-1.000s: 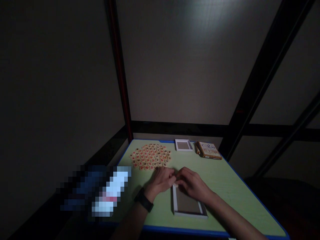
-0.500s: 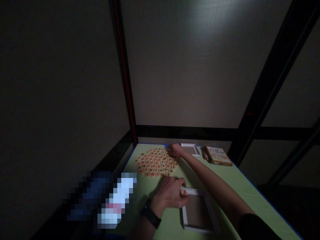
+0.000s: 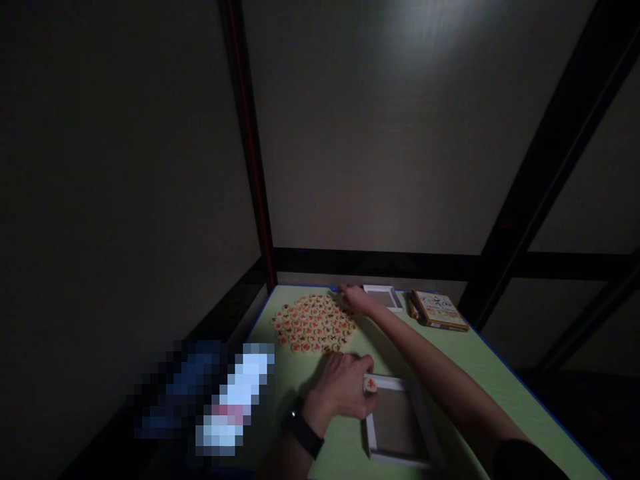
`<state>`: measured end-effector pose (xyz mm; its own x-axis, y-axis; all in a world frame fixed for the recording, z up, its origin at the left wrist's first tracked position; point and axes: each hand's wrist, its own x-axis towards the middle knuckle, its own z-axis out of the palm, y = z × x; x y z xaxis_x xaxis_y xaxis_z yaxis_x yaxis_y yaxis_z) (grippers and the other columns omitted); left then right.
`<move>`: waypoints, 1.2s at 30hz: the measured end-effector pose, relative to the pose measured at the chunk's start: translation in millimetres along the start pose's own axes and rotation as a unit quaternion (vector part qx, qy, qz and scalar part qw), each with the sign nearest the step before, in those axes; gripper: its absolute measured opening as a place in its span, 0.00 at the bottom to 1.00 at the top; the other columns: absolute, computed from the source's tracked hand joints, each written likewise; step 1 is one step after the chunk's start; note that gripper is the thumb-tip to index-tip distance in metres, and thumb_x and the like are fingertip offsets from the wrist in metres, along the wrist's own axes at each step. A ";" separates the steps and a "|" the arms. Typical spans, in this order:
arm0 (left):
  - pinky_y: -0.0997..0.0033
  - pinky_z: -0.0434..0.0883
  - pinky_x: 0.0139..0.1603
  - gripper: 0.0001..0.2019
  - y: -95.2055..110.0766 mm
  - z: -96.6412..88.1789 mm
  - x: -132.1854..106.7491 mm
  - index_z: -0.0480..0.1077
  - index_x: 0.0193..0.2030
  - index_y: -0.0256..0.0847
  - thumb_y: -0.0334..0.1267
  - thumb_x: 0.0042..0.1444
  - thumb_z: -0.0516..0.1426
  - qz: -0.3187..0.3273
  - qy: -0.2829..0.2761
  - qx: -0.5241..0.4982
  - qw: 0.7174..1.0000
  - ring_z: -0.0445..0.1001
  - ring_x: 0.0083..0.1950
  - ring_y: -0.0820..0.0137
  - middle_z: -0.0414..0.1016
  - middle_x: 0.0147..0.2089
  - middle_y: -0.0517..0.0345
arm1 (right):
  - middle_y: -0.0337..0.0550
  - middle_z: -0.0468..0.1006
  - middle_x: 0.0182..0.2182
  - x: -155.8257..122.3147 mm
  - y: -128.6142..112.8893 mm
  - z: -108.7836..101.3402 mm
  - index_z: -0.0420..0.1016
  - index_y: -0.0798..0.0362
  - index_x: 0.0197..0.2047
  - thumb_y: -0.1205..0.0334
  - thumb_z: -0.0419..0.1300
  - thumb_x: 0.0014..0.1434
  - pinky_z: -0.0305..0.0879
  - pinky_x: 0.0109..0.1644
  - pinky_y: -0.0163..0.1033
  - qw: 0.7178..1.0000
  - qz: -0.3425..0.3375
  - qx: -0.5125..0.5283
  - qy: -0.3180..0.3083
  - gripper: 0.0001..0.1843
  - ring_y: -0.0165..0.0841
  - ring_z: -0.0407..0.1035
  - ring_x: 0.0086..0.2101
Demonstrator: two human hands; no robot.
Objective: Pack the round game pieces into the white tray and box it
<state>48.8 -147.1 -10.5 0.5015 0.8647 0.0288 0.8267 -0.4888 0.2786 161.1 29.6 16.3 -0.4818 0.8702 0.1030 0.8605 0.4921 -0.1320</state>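
My left hand [image 3: 345, 385], with a dark watch on its wrist, is closed on a round xiangqi piece [image 3: 371, 385] with a red character. It holds the piece at the top left corner of a shallow white open box [image 3: 394, 383]. My right arm stretches across the table to the far side, where my right hand [image 3: 358, 300] has its fingers bent together at the back right edge of the spread xiangqi pieces [image 3: 313, 325]. Whatever is between those fingertips is hidden. The spread pieces lie flat and close together, marked in red and black.
A second shallow white box [image 3: 396, 301] stands at the table's far edge, beside my right hand. Right of it lies a printed box [image 3: 440, 310]. The green table [image 3: 480, 373] has a blue edge. Walls rise behind and on the left; a blurred patch [image 3: 235, 400] is at lower left.
My right hand has shifted very slightly at the far edge of the pieces. My left hand keeps its hold on the piece, whose red face now shows more clearly.
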 end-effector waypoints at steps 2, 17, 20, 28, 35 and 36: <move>0.58 0.70 0.47 0.17 0.5 -1.5 -0.1 0.70 0.48 0.48 0.46 0.51 0.59 0.005 -0.001 0.003 1.000 0.77 0.43 0.55 0.80 0.42 0.53 | 0.55 0.80 0.45 -18.8 7.8 -6.8 0.75 0.57 0.51 0.74 0.54 0.63 0.65 0.48 0.37 0.999 -0.008 0.020 0.029 0.16 0.38 0.74 0.45; 0.71 0.64 0.41 0.14 -8.6 -2.5 4.3 0.72 0.32 0.42 0.35 0.62 0.46 -0.040 0.007 -0.069 0.997 0.72 0.37 0.67 0.76 0.31 0.57 | 0.46 0.75 0.37 -195.5 -17.7 1.6 0.72 0.54 0.39 0.71 0.57 0.60 0.67 0.43 0.38 0.968 -0.150 0.193 0.065 0.05 0.35 0.71 0.38; 0.72 0.64 0.41 0.15 -4.3 -8.5 3.9 0.71 0.28 0.41 0.32 0.61 0.46 -0.059 0.001 -0.072 0.996 0.72 0.37 0.67 0.75 0.29 0.57 | 0.47 0.74 0.39 -198.0 -27.6 6.8 0.72 0.54 0.41 0.70 0.56 0.61 0.68 0.43 0.38 0.976 -0.167 0.135 0.037 0.06 0.36 0.70 0.37; 0.72 0.64 0.40 0.16 -3.1 -10.3 4.3 0.72 0.27 0.41 0.32 0.61 0.46 -0.054 0.005 -0.076 0.996 0.73 0.36 0.67 0.76 0.28 0.57 | 0.47 0.74 0.41 -195.2 -26.5 17.2 0.73 0.54 0.46 0.65 0.58 0.62 0.67 0.41 0.39 0.986 -0.154 0.054 0.024 0.09 0.37 0.72 0.38; 0.72 0.64 0.37 0.16 -10.0 -2.9 6.6 0.74 0.27 0.41 0.32 0.58 0.47 -0.039 0.019 -0.084 0.996 0.72 0.33 0.68 0.76 0.27 0.57 | 0.45 0.79 0.36 -194.3 -29.7 17.6 0.72 0.53 0.44 0.59 0.57 0.63 0.61 0.35 0.38 0.990 -0.139 -0.001 0.007 0.08 0.36 0.73 0.32; 0.72 0.64 0.37 0.16 -10.1 -3.1 6.5 0.74 0.27 0.41 0.32 0.57 0.47 -0.038 0.019 -0.087 0.995 0.72 0.33 0.68 0.76 0.27 0.57 | 0.45 0.80 0.36 -194.3 -30.4 18.2 0.72 0.52 0.45 0.60 0.57 0.63 0.60 0.35 0.38 0.990 -0.139 -0.007 0.007 0.09 0.37 0.73 0.32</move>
<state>43.0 -136.1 -10.2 0.4268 0.9036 0.0365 0.8031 -0.3973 0.4440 225.6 -154.0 -17.7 -0.6976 0.7013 0.1466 0.6979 0.7115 -0.0824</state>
